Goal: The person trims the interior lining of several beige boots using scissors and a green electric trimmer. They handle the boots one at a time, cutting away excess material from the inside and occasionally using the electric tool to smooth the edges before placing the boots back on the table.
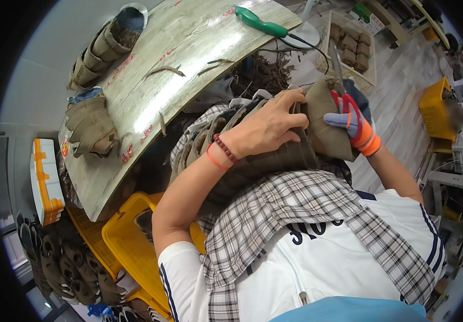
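A row of nested olive-brown shoe uppers (pixel 274 158) lies across my lap. My left hand (pixel 266 123), bare with a beaded bracelet, rests over the row, its bent fingers spread apart near the last upper (pixel 328 121). At the right end, my right hand (pixel 357 129) wears a grey glove with an orange cuff and is closed on red-handled scissors (pixel 356 102). The scissor blades point up and away beside the end upper; whether they touch it cannot be made out.
On the table (pixel 188 43) lie a green corded hand tool (pixel 258 22), thin scraps (pixel 165 70) and two stacks of uppers (pixel 108 45). Yellow crates (pixel 135 231) stand at left. A pale bin (pixel 373 70) of brown pieces sits on the floor at far right.
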### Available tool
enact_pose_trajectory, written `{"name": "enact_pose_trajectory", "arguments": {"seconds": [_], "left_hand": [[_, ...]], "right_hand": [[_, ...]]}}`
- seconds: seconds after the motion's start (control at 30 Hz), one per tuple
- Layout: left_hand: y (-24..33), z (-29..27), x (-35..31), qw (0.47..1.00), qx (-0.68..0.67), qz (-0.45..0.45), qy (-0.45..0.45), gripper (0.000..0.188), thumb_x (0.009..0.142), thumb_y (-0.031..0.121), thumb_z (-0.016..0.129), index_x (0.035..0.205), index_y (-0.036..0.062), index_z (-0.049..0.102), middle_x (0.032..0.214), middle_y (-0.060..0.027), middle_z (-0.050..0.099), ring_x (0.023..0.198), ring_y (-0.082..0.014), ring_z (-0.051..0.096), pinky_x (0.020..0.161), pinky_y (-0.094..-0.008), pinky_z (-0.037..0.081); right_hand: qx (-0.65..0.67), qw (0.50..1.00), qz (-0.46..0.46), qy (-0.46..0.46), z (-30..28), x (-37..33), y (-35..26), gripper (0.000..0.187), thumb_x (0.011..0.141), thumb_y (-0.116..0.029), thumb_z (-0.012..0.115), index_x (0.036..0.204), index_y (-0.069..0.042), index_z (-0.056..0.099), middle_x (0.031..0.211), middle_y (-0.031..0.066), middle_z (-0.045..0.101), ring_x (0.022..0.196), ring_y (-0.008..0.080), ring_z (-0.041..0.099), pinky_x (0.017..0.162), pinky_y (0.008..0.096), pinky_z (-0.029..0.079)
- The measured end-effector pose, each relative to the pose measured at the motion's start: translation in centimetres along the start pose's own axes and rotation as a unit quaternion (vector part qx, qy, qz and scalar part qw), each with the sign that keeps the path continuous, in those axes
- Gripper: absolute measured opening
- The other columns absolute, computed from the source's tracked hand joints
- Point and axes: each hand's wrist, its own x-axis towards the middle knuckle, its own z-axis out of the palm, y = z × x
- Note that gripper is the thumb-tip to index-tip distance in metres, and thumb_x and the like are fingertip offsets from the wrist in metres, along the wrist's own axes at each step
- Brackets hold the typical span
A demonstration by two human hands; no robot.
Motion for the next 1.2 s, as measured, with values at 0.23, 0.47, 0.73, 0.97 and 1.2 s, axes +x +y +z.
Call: {"name": "enact_pose_trajectory", "arguments": {"seconds": [0.23,0.47,0.73,0.97,1.2], "left_hand": [[-1.4,-0.4,-1.6,0.998,0.025,-0.052,0.036,0.022,0.069,-0.002,0.068,0.082,0.0048,0.052,0.126,-0.0168,0.037,0.124,-0.0369,0.035,0.100,-0.0400,0.037],[2.8,-8.5,-10.1,0.946,0.023,-0.255,0.198,0.041,0.082,0.006,0.062,0.121,0.0050,0.049,0.117,-0.0093,0.054,0.110,-0.0220,0.052,0.091,-0.0306,0.042],[5.4,-1.9,-22.4,0.854,0.026,-0.443,0.271,0.057,0.079,0.002,0.055,0.134,0.0032,0.037,0.129,-0.0129,0.044,0.122,-0.0221,0.042,0.103,-0.0295,0.031],[5.5,-4.3,-18.5,0.920,0.223,-0.318,0.057,0.066,0.069,-0.014,0.046,0.129,0.0154,0.048,0.142,-0.0156,0.030,0.131,-0.0324,0.030,0.109,-0.0436,0.021],[4.2,-5.3,-14.1,0.938,0.290,-0.188,-0.007,0.020,0.072,-0.005,0.051,0.087,0.0052,0.061,0.142,-0.0088,0.033,0.133,-0.0263,0.029,0.110,-0.0430,0.022]], "right_hand": [[-0.001,0.996,-0.087,-0.018,5.5,4.3,7.0,0.026,0.079,-0.012,0.067,0.100,0.000,0.059,0.085,0.0033,0.062,0.079,0.0088,0.056,0.069,0.0281,0.046],[-0.062,0.995,-0.062,0.038,1.6,5.1,10.8,0.027,0.089,-0.010,0.053,0.112,0.003,0.056,0.108,0.0072,0.059,0.093,0.0147,0.057,0.079,0.0287,0.047],[-0.272,0.921,-0.278,-0.036,0.7,5.1,11.8,0.031,0.091,-0.008,0.043,0.117,0.002,0.056,0.118,0.0124,0.053,0.111,0.0211,0.051,0.094,0.0312,0.042],[-0.232,0.939,-0.251,-0.033,2.9,5.3,8.4,0.026,0.089,-0.008,0.049,0.110,0.003,0.060,0.114,0.0127,0.056,0.102,0.0217,0.056,0.091,0.0303,0.043],[-0.060,0.985,-0.157,-0.025,3.6,5.2,7.8,0.027,0.086,-0.008,0.057,0.109,0.005,0.057,0.106,0.0122,0.061,0.100,0.0181,0.058,0.085,0.0298,0.046]]}}
